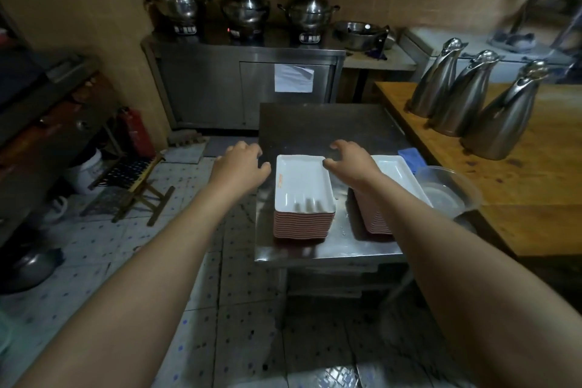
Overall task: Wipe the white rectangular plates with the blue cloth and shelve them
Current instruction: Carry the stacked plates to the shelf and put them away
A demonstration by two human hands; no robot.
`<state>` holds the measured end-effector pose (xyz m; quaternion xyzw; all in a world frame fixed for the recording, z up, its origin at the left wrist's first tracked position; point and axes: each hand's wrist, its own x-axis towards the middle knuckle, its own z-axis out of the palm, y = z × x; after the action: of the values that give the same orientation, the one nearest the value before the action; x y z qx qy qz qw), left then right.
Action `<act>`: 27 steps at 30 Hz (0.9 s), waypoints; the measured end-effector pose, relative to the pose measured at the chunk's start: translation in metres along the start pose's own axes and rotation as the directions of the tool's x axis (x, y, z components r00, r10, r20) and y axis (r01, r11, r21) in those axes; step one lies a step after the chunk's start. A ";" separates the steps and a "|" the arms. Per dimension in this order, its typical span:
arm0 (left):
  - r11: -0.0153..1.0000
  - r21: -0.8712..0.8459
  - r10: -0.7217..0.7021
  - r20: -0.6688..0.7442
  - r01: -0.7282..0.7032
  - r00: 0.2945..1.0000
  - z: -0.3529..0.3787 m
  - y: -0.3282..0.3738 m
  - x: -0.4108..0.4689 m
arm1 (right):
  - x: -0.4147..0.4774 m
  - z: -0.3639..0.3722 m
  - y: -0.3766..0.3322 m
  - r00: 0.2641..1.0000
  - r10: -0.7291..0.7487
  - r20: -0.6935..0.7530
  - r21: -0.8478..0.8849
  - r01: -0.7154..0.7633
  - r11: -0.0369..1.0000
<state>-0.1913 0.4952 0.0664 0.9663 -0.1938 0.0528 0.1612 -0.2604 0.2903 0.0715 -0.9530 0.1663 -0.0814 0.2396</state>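
White rectangular plates sit in two stacks on the steel table [315, 126]: left stack [302, 183] near the table's left edge, right stack [398, 172] just beside it and partly hidden by the right forearm. The blue cloth [409, 158] lies behind the right stack, next to a clear plastic bowl [447, 189], untouched. Left hand [241, 164] hovers off the left stack's left side, fingers spread and loosely bent, holding nothing. Right hand [351, 161] is over that stack's far right corner, fingers apart, also empty; can't tell if the thumb touches the rim. Likely step: lift the top plate. Take it by both short-side rims, raise only one, level, so the stack below doesn't shift toward the table edge. Cloth pickup needed next, wiping not started. Shelf location not clear here.
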 end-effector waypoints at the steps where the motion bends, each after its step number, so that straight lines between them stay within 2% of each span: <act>1: 1.000 -0.022 0.010 0.014 -0.009 1.000 0.004 -0.006 0.003 | 0.002 0.006 0.000 1.000 0.025 0.005 0.013 -0.025 1.000; 6: 0.994 -0.105 0.025 0.058 -0.019 0.998 0.028 -0.023 0.020 | 0.011 0.032 0.009 0.995 0.093 0.022 0.012 -0.093 0.996; 15: 0.913 -0.394 -0.039 0.167 0.103 0.985 0.093 -0.022 0.050 | 0.035 0.081 0.049 0.976 0.207 0.069 0.141 -0.215 0.966; 19: 0.815 -0.524 -0.157 0.211 0.247 0.965 0.119 -0.015 0.060 | 0.052 0.101 0.068 0.962 0.236 0.136 0.267 -0.265 0.927; 22: 0.719 -0.626 -0.191 0.239 0.302 0.952 0.139 -0.013 0.064 | 0.062 0.113 0.078 0.952 0.245 0.182 0.417 -0.300 0.858; 27: 0.522 -0.758 -0.164 0.361 0.392 0.918 0.166 -0.013 0.064 | 0.067 0.131 0.092 0.928 0.248 0.280 0.647 -0.373 0.665</act>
<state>-0.1205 0.4287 -0.0838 0.7978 -0.0559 -0.1888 0.5699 -0.1928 0.2467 -0.0819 -0.7552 0.2634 -0.0148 0.6001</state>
